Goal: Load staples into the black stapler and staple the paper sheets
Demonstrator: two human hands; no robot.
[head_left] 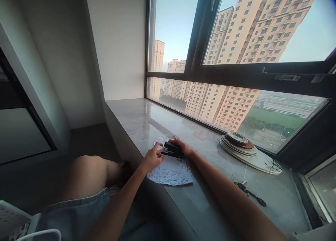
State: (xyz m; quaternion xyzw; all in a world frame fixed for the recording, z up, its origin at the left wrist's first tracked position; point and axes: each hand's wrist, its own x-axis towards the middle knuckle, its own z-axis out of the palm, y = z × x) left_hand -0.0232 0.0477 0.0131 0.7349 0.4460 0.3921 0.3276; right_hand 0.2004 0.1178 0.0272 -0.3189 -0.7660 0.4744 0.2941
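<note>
A black stapler (172,150) is over a white sheet of paper (170,174) on the grey windowsill. My right hand (181,146) is wrapped over the stapler's far and right side. At its left end, my left hand (154,157) has curled fingers, with thumb and fingertips at the stapler. Rows of short dark dashes cover the paper, and its near edge looks slightly curled. Both hands and the stapler hide the paper's middle. A small object (175,136) just beyond my right fingers is too small to make out.
Stacked plates (237,143) rest on a pale oval board (270,165) by the window, to the right. A bunch of keys (250,193) lies beside my right forearm. The windowsill's front edge (126,139) runs along my left side, above my bare knee (88,171).
</note>
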